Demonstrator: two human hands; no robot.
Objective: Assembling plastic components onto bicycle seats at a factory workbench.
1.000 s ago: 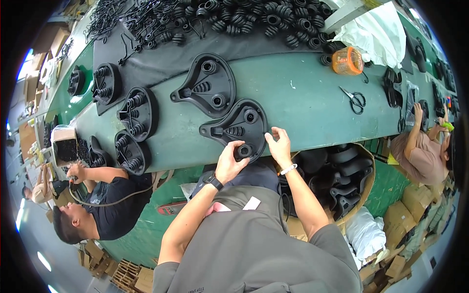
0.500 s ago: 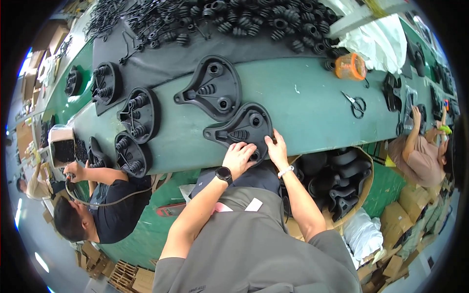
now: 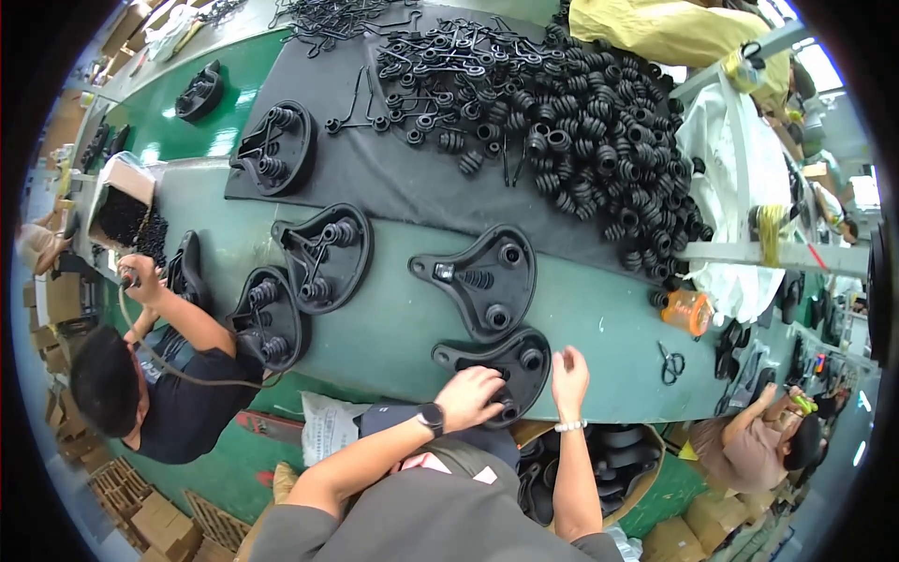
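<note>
Upside down near the table's front edge lies a black bicycle saddle (image 3: 535, 373), its hollow underside up. My left hand (image 3: 471, 398), with a dark watch at the wrist, has its fingers bent over this saddle's near side and hides part of the inside. Just right of the saddle, and apart from it, my right hand (image 3: 569, 379) is raised with its fingers up and nothing seen in it. Behind them sits a second upturned saddle (image 3: 515, 295), with round sockets and a ribbed middle piece showing.
Black ribbed spring covers (image 3: 599, 140) and bent wire frames (image 3: 440, 61) are heaped on a black sheet (image 3: 375, 187). Saddles with springs (image 3: 328, 258) stand left. Scissors (image 3: 671, 363) and an orange jar (image 3: 688, 312) lie right. A co-worker (image 3: 192, 393) works at left; a saddle-filled box (image 3: 646, 496) is below.
My right hand has come off the near saddle and now stands beside it. The left hand stays on the saddle. My view has shifted, showing more of the heap at the back.
</note>
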